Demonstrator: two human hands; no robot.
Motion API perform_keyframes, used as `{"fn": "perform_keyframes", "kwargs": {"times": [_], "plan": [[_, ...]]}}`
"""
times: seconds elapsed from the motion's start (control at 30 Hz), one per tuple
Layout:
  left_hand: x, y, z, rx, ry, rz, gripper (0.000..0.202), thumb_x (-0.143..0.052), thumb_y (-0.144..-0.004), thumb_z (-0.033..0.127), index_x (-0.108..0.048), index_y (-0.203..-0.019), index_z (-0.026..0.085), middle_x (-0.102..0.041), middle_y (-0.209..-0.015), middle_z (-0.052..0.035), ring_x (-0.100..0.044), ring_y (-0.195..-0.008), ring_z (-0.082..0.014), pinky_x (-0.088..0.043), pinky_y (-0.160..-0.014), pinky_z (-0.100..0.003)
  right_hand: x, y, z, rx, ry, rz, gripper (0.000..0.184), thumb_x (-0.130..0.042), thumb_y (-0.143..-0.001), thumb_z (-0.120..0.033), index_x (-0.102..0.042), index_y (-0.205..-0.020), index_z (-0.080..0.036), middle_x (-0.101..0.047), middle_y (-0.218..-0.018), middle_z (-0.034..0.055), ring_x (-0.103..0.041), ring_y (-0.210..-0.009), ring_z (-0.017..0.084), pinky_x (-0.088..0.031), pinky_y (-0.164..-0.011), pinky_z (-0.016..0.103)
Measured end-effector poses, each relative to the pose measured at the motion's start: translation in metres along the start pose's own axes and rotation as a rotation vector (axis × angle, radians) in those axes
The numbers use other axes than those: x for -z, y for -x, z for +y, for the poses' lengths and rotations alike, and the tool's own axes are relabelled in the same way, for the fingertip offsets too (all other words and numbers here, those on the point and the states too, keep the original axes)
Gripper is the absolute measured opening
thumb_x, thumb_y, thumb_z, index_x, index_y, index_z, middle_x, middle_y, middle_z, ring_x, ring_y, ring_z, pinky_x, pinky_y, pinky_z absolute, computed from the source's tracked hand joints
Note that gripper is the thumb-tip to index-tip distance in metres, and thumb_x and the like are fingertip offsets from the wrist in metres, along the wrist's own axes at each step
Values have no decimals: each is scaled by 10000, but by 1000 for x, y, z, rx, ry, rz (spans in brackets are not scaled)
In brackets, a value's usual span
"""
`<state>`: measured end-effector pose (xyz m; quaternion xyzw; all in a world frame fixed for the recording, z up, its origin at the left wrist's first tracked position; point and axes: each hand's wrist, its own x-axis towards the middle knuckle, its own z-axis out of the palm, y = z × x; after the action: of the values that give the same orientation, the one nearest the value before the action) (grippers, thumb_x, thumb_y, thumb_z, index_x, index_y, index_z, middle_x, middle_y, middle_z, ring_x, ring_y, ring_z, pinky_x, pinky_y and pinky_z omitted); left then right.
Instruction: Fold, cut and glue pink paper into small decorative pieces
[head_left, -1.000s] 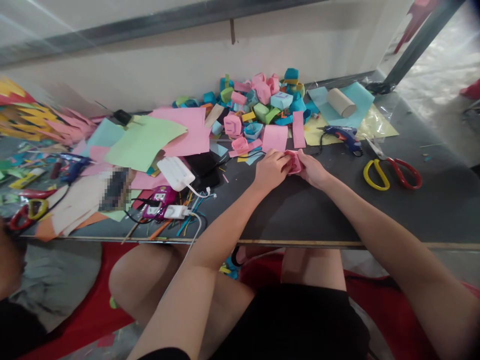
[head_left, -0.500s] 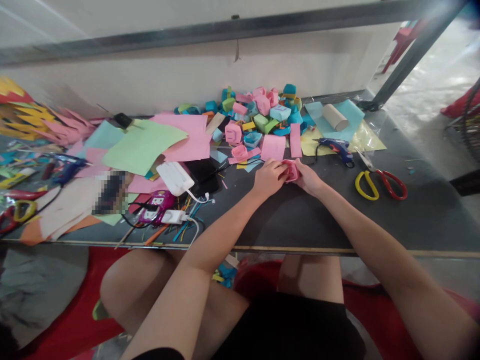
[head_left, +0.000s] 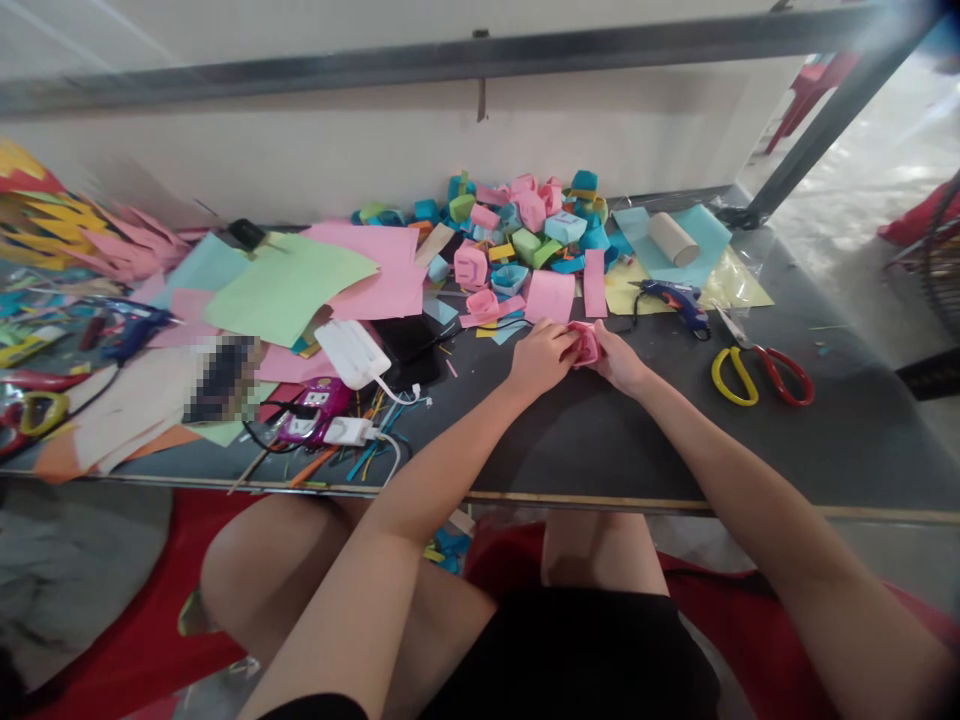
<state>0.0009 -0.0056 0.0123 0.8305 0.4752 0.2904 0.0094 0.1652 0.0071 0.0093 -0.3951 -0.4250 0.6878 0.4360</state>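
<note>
Between my two hands is a small pink paper box [head_left: 588,345], held just above the dark tabletop [head_left: 570,430] with its hollow side showing. My left hand [head_left: 541,357] grips it from the left, fingers closed at its rim and partly inside. From the right, my right hand [head_left: 616,358] is closed around its outer wall. Just beyond the hands lie a pink paper sheet [head_left: 550,297] and a narrow pink strip [head_left: 595,283]. Another pink paper box [head_left: 481,303] sits to the left of them.
A heap of coloured paper boxes [head_left: 527,210] lies at the back. On the right are a blue glue gun [head_left: 681,300], scissors [head_left: 739,345] and a cardboard tube [head_left: 673,240]. Leftward are a green sheet [head_left: 289,285], a white adapter [head_left: 351,353] and a purple power strip [head_left: 315,408] with cables.
The view has shifted slightly. Both hands keep their hold on the pink paper box, with hardly any visible movement.
</note>
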Motion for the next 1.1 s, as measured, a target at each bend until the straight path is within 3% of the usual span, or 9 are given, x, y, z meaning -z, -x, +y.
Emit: {"fn": "perform_keyframes", "kwargs": {"times": [0.2, 0.6, 1.1], "plan": [[-1, 1, 0, 6, -5, -12, 217, -657, -956, 281, -765, -1115, 180, -751, -1071, -110, -653, -1087, -226, -550, -851, -335, -3, 2, -1, 5, -13, 9, 395, -531, -1035, -522, -735, -974, -188, -727, -768, 19, -663, -644, 118, -589, -621, 239], [-2, 1, -2, 13, -5, -6, 243, -671, -942, 271, -768, -1153, 196, -746, -1077, -112, -644, -1096, -234, -562, -859, -347, -1, -2, 2, 39, 67, -26, 540, -431, -1032, -636, -733, -1014, -188, -743, -824, 52, -680, -699, 147, -598, -642, 273], [-5, 2, -2, 5, -7, 32, 223, -713, -913, 277, -772, -1114, 199, -753, -1049, -96, -667, -1062, -231, -555, -844, -337, -5, -1, -2, 12, 28, -1, 525, -422, -1053, -588, -732, -970, -172, -680, -722, 21, -614, -623, 129, -565, -593, 258]]}}
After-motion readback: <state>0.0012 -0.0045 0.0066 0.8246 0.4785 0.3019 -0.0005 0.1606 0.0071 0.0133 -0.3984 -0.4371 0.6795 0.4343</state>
